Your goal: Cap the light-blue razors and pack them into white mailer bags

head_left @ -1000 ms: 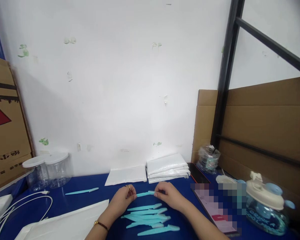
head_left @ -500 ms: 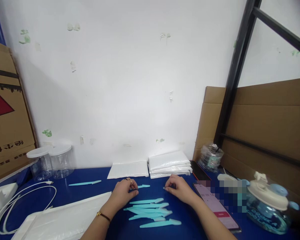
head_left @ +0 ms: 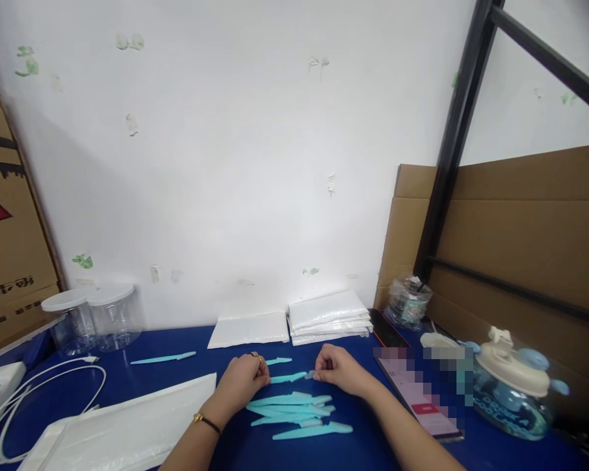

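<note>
My left hand pinches the handle end of a turquoise eyebrow razor, which lies level between my hands. My right hand has thumb and fingertips closed on a small clear cap at the razor's other end. Just beyond my left fingers another turquoise razor shows in part. Nearer to me, a loose pile of several turquoise razors lies on the blue table. One more razor rests apart at the left.
White padded envelopes stand stacked by the wall, with a larger one at left. A cable and clear jars are at left; a phone and a drink bottle at right.
My hands have come closer together, and a razor now spans between them. My right hand has moved slightly left with the clear cap. The view has shifted a little.
</note>
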Available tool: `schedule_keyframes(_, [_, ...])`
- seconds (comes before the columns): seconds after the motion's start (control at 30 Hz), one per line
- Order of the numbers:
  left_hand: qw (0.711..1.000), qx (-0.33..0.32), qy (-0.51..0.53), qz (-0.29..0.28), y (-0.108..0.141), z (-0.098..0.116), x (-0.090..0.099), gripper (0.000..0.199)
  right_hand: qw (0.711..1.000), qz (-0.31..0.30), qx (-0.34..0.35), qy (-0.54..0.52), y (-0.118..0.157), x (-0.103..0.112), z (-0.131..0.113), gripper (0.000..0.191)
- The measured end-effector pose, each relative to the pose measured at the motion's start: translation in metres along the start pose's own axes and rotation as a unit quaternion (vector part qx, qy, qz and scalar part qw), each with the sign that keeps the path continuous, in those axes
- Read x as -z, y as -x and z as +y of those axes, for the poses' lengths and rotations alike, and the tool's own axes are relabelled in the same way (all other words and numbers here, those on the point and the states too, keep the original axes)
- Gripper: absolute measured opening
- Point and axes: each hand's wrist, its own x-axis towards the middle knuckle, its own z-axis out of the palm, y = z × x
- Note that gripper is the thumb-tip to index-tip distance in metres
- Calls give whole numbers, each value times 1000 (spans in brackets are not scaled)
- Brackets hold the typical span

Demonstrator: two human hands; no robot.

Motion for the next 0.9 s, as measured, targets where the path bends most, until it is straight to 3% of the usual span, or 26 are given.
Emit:
schedule_keyframes(0.17, [999,32,-23,22,-3,-14,5,10,994,76,-56,45,-1,19,19,13])
schedule_keyframes(0.27, [998,33,-24,56,-2,-14,6,14,992,99,-41,65,2,24,18,15])
schedule_keyframes(0.33, [998,21,-13,58,0,-9,6,18,997,63,-13,42,7,24,11,16])
schedule_keyframes(0.43, [1000,-16,18,10,4,1,6,19,999,-49,17,15,15,21,-2,19])
schedule_keyframes(0.5, [998,-42,43,-17,7,7,4,21,995,-90,23,24,17,18,-9,20])
schedule_keyframes(0.7, [992,-18,92,-79,8,14,-7,19,997,-56,24,46,12,2,-19,13])
schedule_keyframes(0.9, [995,-13,78,-55,8,20,-7,15,995,-82,39,49,12,-10,-25,13])
